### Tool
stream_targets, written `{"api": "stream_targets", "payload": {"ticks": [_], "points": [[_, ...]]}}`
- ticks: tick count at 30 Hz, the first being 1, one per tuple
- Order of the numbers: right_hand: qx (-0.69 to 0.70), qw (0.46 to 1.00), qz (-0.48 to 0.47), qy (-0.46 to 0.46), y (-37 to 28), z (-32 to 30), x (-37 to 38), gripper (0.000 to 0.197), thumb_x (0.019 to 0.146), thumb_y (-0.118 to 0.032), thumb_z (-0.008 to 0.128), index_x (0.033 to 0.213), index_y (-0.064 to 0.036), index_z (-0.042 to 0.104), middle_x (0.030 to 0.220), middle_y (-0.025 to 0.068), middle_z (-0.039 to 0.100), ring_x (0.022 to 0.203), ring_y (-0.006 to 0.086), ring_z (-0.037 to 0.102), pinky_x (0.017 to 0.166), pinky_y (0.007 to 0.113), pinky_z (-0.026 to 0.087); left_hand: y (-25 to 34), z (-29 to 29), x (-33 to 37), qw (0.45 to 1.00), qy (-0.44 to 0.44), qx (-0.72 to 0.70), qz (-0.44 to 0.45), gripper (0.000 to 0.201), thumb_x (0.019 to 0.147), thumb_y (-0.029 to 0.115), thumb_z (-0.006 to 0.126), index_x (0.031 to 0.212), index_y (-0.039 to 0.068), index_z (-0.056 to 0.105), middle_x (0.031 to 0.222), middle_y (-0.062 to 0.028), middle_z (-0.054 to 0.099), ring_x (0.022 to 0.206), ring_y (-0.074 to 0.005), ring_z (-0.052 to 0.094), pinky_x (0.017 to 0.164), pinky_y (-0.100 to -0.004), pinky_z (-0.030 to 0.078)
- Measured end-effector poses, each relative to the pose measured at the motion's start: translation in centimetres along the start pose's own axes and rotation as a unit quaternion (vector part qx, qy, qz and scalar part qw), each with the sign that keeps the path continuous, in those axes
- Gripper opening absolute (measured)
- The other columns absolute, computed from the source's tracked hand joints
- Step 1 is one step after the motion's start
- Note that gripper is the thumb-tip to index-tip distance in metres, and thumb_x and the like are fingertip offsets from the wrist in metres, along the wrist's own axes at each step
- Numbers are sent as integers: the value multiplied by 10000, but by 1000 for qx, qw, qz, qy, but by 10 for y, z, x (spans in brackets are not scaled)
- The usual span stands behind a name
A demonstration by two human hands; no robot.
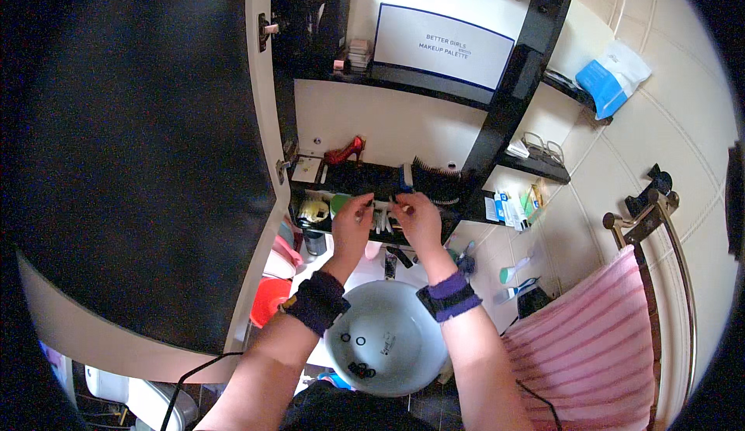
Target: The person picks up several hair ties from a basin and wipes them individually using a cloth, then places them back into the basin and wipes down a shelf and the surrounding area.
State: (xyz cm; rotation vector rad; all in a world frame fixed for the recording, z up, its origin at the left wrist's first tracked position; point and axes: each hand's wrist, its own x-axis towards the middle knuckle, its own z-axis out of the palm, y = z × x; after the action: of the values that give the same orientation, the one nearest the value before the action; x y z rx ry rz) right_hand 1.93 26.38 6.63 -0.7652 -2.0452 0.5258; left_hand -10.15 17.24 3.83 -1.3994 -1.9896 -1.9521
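Note:
Both hands are raised side by side at the lowest shelf of an open wall cabinet. My left hand (354, 223) is closed in a pinch at the shelf's front, beside a green round item (338, 203). A small dark thing shows at its fingertips, too small to name. My right hand (420, 218) is also closed, its fingertips pinching something small and dark that I cannot make out. Between the hands stand several thin white sticks or tubes (380, 220). Below my forearms is a pale blue basin (429, 336) with several black hair ties (361, 370) inside.
The dark cabinet door (147, 159) swings open at left. On the middle shelf are a red high-heeled shoe ornament (345, 151) and a black comb (436, 180). A white box (444, 46) leans above. Right hang a pink striped towel (594, 346) and a metal rail (686, 276).

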Motion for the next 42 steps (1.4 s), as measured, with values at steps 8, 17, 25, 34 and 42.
{"api": "stream_targets", "payload": {"ticks": [8,17,25,34,42], "points": [[-212,976,-35,-40,2,14,55,193,732,-246,682,880,-122,696,831,83,638,758,278,633,640,382,506,-18,9,50,989,-31,114,88,220,808,31,565,1023,50,608,953,-133,606,842,-316,599,727,-381,487],[-254,967,-3,-31,24,40,75,207,749,-205,648,948,-162,685,896,84,636,807,294,632,667,401,516,-44,22,64,965,-51,218,134,358,760,-29,517,1095,62,605,1164,-158,562,1028,-342,555,861,-404,469],[-125,991,-36,32,3,20,28,196,794,-143,610,982,-141,667,868,88,614,710,275,619,604,366,493,-29,13,47,967,-39,196,155,329,727,-48,533,1029,53,617,1150,-147,546,1053,-334,526,896,-406,440],[27,989,129,-70,18,30,-90,202,780,-185,631,969,-121,667,894,89,642,701,265,623,640,358,498,-8,14,-42,986,-4,111,124,183,669,-39,554,816,66,585,891,-93,549,867,-303,539,756,-391,440],[23,929,290,-228,123,73,-249,242,757,-176,675,975,-71,669,856,84,671,703,189,646,666,306,508,-75,25,-163,969,-212,127,-27,149,698,10,532,827,82,552,876,-90,559,854,-319,547,739,-397,457]]}}
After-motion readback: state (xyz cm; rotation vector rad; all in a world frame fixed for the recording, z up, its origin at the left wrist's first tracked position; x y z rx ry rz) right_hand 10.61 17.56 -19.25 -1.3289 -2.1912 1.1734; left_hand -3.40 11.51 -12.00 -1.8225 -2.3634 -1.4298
